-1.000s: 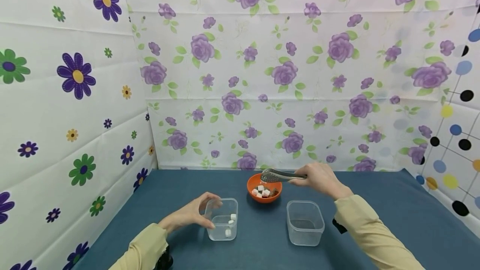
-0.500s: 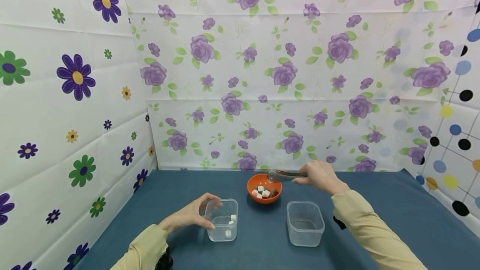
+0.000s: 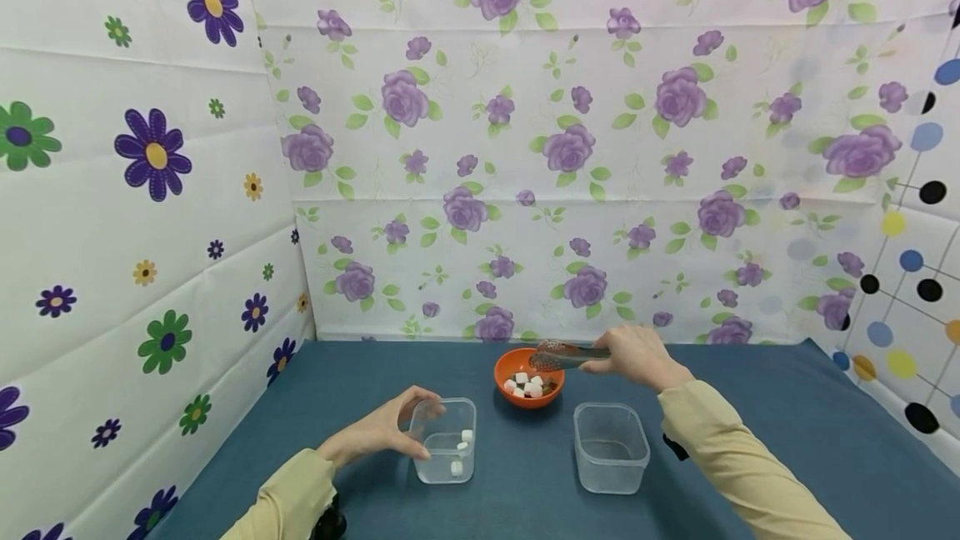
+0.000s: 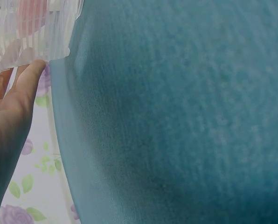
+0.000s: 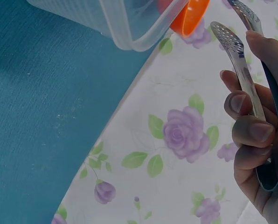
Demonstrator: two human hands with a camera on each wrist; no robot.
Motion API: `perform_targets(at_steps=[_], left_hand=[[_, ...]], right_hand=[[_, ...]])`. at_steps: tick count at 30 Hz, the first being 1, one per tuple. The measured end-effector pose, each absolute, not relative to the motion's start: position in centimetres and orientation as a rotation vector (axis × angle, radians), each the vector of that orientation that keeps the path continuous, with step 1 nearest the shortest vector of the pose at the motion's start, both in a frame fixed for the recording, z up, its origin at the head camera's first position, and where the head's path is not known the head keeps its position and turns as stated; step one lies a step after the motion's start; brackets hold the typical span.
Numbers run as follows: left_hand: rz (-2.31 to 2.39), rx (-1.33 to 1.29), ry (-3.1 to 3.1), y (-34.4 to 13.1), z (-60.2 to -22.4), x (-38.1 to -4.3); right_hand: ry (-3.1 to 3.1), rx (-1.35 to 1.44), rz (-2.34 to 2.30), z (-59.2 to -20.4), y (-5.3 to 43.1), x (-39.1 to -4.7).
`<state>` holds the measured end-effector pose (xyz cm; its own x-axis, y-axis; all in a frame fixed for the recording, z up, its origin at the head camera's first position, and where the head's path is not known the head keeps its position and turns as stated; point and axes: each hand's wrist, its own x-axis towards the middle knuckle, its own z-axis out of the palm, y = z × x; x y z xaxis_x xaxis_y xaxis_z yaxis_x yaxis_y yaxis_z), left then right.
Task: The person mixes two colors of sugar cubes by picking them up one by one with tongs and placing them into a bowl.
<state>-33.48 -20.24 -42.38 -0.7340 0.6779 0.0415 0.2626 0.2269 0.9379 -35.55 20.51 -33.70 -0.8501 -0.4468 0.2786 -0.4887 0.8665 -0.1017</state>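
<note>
My left hand (image 3: 386, 425) grips the side of a clear square plastic container (image 3: 442, 473), thumb at the near side and fingers at the far side. A few small white cubes (image 3: 457, 468) lie inside it. In the left wrist view, the fingers (image 4: 31, 81) are against the ribbed container wall (image 4: 59, 42). Metal tongs (image 3: 570, 356) with perforated heads are in my right hand (image 3: 637, 355), over an orange bowl (image 3: 504, 372). White cubes (image 3: 533, 391) and brown pieces (image 3: 551, 387) fill the bowl's bottom. The right wrist view shows the tongs' arms (image 5: 244, 74) spread apart, nothing visible between the heads.
A second clear plastic container (image 3: 611, 477) stands right of centre, nearer than the bowl. Blue cloth (image 3: 517, 490) covers the table. Flower-printed sheets (image 3: 525, 148) hang at the back and the left, and a dotted sheet (image 3: 918, 315) on the right.
The tongs' heads, close together before, have parted. The right hand has shifted slightly over the bowl, and another white cube shows among those in it. The left hand and both containers have stayed still.
</note>
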Motion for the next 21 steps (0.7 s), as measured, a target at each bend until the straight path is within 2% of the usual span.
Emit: perform_targets(at_steps=[13,21], left_hand=[[1.527,0.875,2.110,-20.3,-42.5,-33.3],[1.536,0.889,2.092,-20.3,-42.4,-33.4]], right_hand=[[-2.813,0.709,0.248,-33.6,20.4,-34.9],[-2.713,0.851,0.214,-33.2,19.3,-33.8]])
